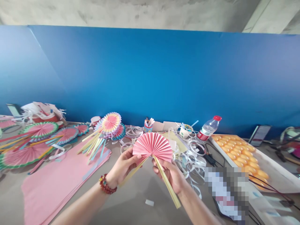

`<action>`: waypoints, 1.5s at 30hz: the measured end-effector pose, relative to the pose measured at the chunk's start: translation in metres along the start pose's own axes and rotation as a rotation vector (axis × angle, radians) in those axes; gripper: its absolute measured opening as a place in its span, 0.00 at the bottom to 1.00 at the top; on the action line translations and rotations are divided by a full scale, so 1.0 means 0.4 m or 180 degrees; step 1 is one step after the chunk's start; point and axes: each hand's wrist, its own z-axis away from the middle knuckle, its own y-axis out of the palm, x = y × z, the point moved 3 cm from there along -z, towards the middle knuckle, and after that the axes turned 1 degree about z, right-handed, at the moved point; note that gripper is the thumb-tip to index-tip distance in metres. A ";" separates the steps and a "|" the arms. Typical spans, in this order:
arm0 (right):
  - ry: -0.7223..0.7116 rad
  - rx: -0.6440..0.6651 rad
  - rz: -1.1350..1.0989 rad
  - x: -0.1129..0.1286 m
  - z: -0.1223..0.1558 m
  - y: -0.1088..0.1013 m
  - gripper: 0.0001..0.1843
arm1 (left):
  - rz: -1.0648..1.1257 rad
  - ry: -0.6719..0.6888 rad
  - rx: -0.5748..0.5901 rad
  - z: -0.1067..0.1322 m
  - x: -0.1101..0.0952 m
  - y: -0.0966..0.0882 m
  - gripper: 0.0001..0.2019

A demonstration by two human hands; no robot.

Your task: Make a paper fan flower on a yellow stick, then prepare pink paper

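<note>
A pink pleated paper fan point(152, 144) is spread in a half circle between my hands, above the grey table. Two pale yellow strips point(167, 182) run down from its lower edges like handles, splayed apart. My left hand point(126, 164), with a red bead bracelet point(107, 185) at the wrist, pinches the fan's left end, thumb on top. On the right end, my right hand point(170, 173) is closed around the paper beside its yellow strip; part of its fingers is hidden behind the fan. Below lies a small white scrap point(149, 202).
Pink paper sheets point(53, 178) and several finished paper fans point(111, 123) lie left. Behind are a pen cup point(148, 126) and curled white strips point(189, 159). A water bottle point(209, 128) and a tray of orange rounded pieces point(236, 153) stand right, near cables. A blue partition point(150, 75) bounds the back.
</note>
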 end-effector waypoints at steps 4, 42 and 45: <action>0.0105 0.0033 -0.0077 0.005 -0.005 0.007 0.12 | 0.0005 -0.0016 0.0036 0.002 -0.004 0.000 0.15; -0.1492 -0.0450 0.2303 -0.091 0.013 0.009 0.22 | 0.0807 0.0225 0.0090 0.014 0.097 0.047 0.14; -0.1699 -0.0494 0.2536 -0.086 0.011 0.000 0.19 | 0.0849 0.0153 0.0067 0.019 0.103 0.054 0.15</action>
